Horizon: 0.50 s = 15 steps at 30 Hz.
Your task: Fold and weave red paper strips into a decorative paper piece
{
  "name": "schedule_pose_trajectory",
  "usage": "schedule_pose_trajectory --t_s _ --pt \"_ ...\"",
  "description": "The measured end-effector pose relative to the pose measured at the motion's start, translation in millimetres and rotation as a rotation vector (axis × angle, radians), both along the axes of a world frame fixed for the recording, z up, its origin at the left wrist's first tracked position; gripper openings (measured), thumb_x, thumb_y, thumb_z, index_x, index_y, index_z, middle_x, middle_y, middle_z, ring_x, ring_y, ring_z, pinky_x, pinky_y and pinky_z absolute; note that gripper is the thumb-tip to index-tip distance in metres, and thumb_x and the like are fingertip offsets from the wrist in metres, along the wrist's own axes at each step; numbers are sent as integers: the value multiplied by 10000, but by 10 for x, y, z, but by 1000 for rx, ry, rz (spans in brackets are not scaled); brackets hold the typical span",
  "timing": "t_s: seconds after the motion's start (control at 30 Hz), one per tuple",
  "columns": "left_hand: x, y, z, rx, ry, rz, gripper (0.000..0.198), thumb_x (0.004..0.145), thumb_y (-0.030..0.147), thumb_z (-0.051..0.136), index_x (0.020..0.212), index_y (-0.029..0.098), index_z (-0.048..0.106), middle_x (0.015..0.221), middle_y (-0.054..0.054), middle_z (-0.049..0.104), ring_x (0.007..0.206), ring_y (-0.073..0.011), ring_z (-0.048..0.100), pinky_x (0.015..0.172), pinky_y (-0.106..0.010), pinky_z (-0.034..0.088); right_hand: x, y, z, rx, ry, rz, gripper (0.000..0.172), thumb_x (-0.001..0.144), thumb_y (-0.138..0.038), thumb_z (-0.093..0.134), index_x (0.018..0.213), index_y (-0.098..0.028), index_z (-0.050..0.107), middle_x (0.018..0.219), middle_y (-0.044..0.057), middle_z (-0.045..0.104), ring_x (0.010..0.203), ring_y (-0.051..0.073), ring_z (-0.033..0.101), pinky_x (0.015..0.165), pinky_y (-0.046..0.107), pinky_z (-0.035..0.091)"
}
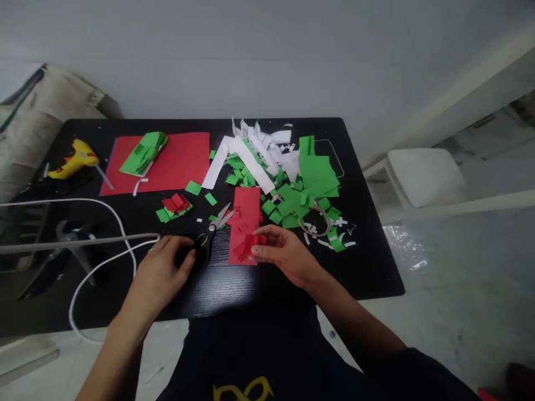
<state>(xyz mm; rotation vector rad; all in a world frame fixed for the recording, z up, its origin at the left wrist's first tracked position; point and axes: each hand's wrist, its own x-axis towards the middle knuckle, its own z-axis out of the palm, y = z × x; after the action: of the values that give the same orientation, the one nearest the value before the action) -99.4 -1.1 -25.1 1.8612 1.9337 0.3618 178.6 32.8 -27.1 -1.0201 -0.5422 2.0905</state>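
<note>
My right hand [286,255] pinches small red paper pieces [251,243] between thumb and fingers. Under them lies a red paper strip [246,200] with several more red bits scattered on it. My left hand [165,270] rests on the black table, thumb and forefinger apart, close to the handles of the scissors [212,228]. Whether it touches the handles I cannot tell. The scissor blades are spread and point toward the red strip. Beyond the left hand sits a small pile of red and green paper pieces [175,205].
A yellow glue gun [77,160] lies at the far left, near a red sheet [184,156] bearing a green paper stack [144,151]. White strips [253,161] and green cut paper [317,175] heap at the back, beside a tape ring [314,221]. A white cable [121,223] loops at left.
</note>
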Motion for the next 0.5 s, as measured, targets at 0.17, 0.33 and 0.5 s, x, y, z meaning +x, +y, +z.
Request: schedule_pose_trajectory --t_s 0.17,0.33,0.5 --pt "-98 -54 -116 7 196 -9 353 914 449 528 1108 180 648 1128 -160 675 1055 -367 675 942 -505 557 -5 16 -29 30 3 -66 415 572 -179 1013 899 -199 758 881 -33 770 786 117 760 756 250 666" --pt "-116 -36 -139 -1 226 -63 370 906 445 549 1139 168 624 1132 -180 682 1083 -383 662 993 -521 541 6 6 -16 54 -28 -95 461 578 -203 1018 940 -207 732 877 -27 765 806 135 767 726 249 671" --pt "-81 -35 -118 -21 240 -49 453 912 502 592 1190 147 637 1186 -198 676 1102 -392 667 1003 -519 543 11 -6 0 131 -64 -130 471 624 -224 1004 996 -241 717 857 -37 760 829 137 769 760 251 671"
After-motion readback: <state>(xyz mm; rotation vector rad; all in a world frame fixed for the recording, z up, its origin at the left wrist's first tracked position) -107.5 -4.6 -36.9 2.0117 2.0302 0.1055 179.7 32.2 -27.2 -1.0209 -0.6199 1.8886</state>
